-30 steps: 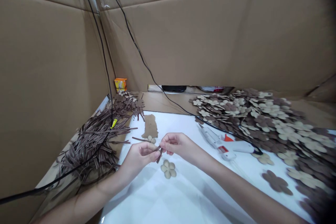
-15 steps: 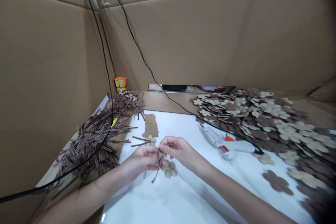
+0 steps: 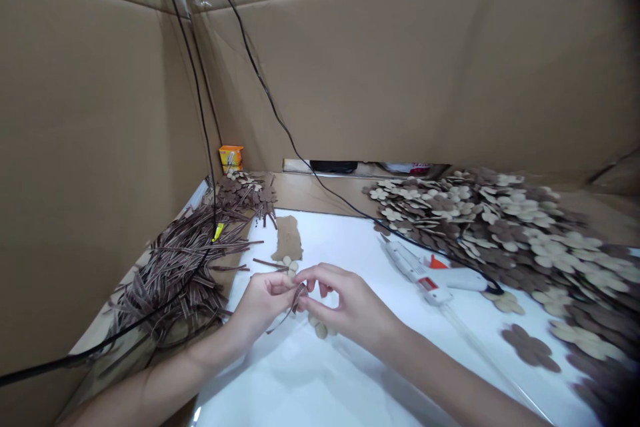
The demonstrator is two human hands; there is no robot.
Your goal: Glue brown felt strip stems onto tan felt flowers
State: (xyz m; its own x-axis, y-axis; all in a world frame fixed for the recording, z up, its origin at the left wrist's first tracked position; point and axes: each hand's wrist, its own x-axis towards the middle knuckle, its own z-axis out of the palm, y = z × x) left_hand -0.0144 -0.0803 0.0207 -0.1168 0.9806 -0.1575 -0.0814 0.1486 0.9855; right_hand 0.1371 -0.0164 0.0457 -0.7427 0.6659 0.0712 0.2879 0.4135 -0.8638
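Note:
My left hand (image 3: 267, 300) pinches a thin brown strip with pale edging (image 3: 296, 300), which bends in a curve between my hands. On its other side the thumb and fingers of my right hand (image 3: 340, 297) close on the same strip; the fingertips partly hide it. Beneath my right hand a beige felt flower (image 3: 320, 328) lies on the white board, mostly covered. Another beige flower (image 3: 289, 264) sits just beyond my fingers, with a brown strip (image 3: 269, 263) reaching it from the left.
At the left is a heap of brown strips (image 3: 185, 260); at the right, a pile of brown and beige flowers (image 3: 500, 213). A white glue gun (image 3: 420, 273) with a black cable lies right of my hands. A torn cardboard piece (image 3: 287, 238) and an orange box (image 3: 231, 158) are farther back.
My right hand has moved slightly left and down over the near flower, now covering most of it. The strip has turned into a wider curve, its tail swinging left.

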